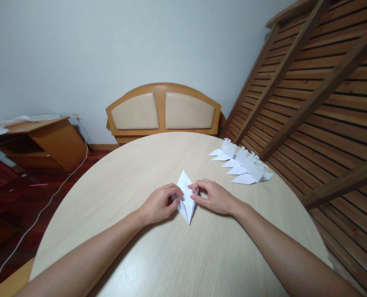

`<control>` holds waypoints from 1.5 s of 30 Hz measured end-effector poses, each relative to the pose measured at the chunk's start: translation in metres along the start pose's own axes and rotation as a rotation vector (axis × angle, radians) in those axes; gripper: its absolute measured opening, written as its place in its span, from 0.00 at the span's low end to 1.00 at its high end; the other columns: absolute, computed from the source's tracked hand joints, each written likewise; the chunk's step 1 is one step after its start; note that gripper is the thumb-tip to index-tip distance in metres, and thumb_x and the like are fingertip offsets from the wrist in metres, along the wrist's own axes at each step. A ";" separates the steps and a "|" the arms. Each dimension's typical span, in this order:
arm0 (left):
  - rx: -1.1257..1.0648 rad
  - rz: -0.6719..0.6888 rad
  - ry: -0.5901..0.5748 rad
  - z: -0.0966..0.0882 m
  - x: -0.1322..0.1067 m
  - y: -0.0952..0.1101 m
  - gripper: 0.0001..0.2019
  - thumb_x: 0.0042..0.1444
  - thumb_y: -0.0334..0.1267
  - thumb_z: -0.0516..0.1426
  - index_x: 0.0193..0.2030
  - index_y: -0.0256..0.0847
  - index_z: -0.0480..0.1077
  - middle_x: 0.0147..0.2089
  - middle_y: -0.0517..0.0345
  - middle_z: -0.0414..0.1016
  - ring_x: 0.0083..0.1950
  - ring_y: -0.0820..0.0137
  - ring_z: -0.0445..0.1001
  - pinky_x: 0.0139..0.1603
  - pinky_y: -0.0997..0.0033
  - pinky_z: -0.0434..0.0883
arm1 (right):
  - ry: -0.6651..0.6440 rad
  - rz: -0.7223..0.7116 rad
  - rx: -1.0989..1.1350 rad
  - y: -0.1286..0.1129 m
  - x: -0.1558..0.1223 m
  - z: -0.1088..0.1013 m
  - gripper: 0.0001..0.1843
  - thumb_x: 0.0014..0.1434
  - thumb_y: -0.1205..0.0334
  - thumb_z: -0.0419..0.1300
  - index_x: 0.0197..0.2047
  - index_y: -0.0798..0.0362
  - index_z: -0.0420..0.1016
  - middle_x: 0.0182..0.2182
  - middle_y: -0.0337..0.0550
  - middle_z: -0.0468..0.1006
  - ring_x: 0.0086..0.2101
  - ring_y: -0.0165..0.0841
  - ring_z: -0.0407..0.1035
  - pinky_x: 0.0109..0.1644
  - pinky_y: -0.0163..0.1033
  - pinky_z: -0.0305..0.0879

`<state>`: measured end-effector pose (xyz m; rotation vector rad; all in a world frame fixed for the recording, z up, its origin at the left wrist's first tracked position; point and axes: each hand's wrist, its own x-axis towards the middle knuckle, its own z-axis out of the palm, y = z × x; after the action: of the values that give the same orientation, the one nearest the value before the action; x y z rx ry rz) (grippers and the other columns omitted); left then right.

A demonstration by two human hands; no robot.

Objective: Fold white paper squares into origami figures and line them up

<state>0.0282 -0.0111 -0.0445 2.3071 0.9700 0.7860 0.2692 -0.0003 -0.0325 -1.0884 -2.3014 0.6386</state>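
Note:
A white sheet of paper folded into a long diamond (187, 202) lies on the round table in front of me, one point toward me and one away. My left hand (162, 201) pinches its left edge between thumb and fingers. On the opposite edge, my right hand (212, 196) grips the paper the same way, thumb below the index finger. A crease runs down the lower half toward the near tip. Fingertips cover parts of both side corners.
Several folded white paper birds (247, 163) stand in rows at the table's (124, 173) far right. Behind the table is a wooden headboard (161, 107). Wooden slats (319, 103) lean at the right; a desk (53, 140) and a white cable (58, 192) are at the left.

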 end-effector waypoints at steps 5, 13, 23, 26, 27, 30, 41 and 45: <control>0.012 -0.079 0.038 -0.001 0.000 0.001 0.08 0.59 0.29 0.54 0.41 0.40 0.74 0.44 0.52 0.80 0.44 0.65 0.78 0.48 0.65 0.72 | -0.043 -0.034 0.014 0.003 -0.002 -0.006 0.08 0.62 0.58 0.62 0.43 0.52 0.76 0.45 0.48 0.81 0.44 0.39 0.73 0.50 0.44 0.67; -0.020 -0.186 0.118 0.000 -0.001 0.002 0.09 0.62 0.32 0.52 0.45 0.39 0.73 0.43 0.51 0.81 0.40 0.66 0.79 0.40 0.67 0.73 | -0.089 -0.065 0.070 0.009 -0.004 -0.010 0.14 0.61 0.58 0.63 0.49 0.52 0.76 0.46 0.48 0.79 0.45 0.38 0.73 0.52 0.44 0.68; -0.041 -0.215 0.174 0.004 -0.001 0.000 0.07 0.62 0.33 0.52 0.42 0.40 0.71 0.39 0.52 0.80 0.38 0.66 0.77 0.37 0.69 0.71 | -0.094 -0.100 -0.042 0.006 -0.005 -0.014 0.18 0.55 0.56 0.67 0.49 0.51 0.76 0.43 0.47 0.79 0.42 0.40 0.72 0.48 0.43 0.66; -0.024 -0.244 0.186 0.004 -0.001 0.000 0.05 0.63 0.34 0.52 0.40 0.40 0.69 0.36 0.54 0.79 0.35 0.67 0.76 0.34 0.69 0.68 | -0.076 -0.082 -0.109 0.005 -0.003 -0.011 0.11 0.59 0.59 0.64 0.45 0.50 0.77 0.39 0.44 0.79 0.40 0.38 0.72 0.44 0.41 0.65; -0.014 -0.253 0.191 0.004 0.000 0.000 0.05 0.63 0.35 0.52 0.40 0.40 0.68 0.34 0.54 0.79 0.34 0.67 0.76 0.34 0.69 0.68 | -0.072 -0.071 -0.130 0.005 -0.002 -0.010 0.08 0.61 0.61 0.62 0.43 0.51 0.77 0.37 0.44 0.79 0.39 0.38 0.72 0.43 0.40 0.64; 0.014 -0.270 0.197 0.004 0.000 0.002 0.03 0.62 0.35 0.52 0.39 0.41 0.65 0.31 0.57 0.76 0.30 0.68 0.73 0.31 0.70 0.64 | -0.043 -0.041 -0.166 0.005 0.000 -0.006 0.05 0.63 0.62 0.60 0.40 0.51 0.77 0.35 0.44 0.78 0.37 0.37 0.71 0.41 0.39 0.62; 0.052 -0.377 0.230 0.011 0.002 0.003 0.05 0.59 0.35 0.54 0.35 0.44 0.58 0.27 0.65 0.68 0.25 0.72 0.66 0.27 0.74 0.56 | 0.048 0.038 -0.148 -0.003 0.002 0.005 0.13 0.69 0.57 0.54 0.33 0.51 0.68 0.28 0.40 0.74 0.29 0.32 0.67 0.32 0.36 0.55; -0.013 -0.304 0.214 0.011 0.002 0.003 0.04 0.58 0.33 0.52 0.35 0.43 0.58 0.30 0.63 0.69 0.27 0.72 0.65 0.28 0.74 0.58 | 0.055 0.073 -0.115 -0.003 0.004 0.006 0.17 0.71 0.53 0.50 0.32 0.51 0.65 0.26 0.38 0.72 0.27 0.31 0.65 0.31 0.36 0.53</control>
<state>0.0386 -0.0136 -0.0500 2.0257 1.3655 0.9155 0.2615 -0.0003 -0.0342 -1.2328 -2.2842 0.5025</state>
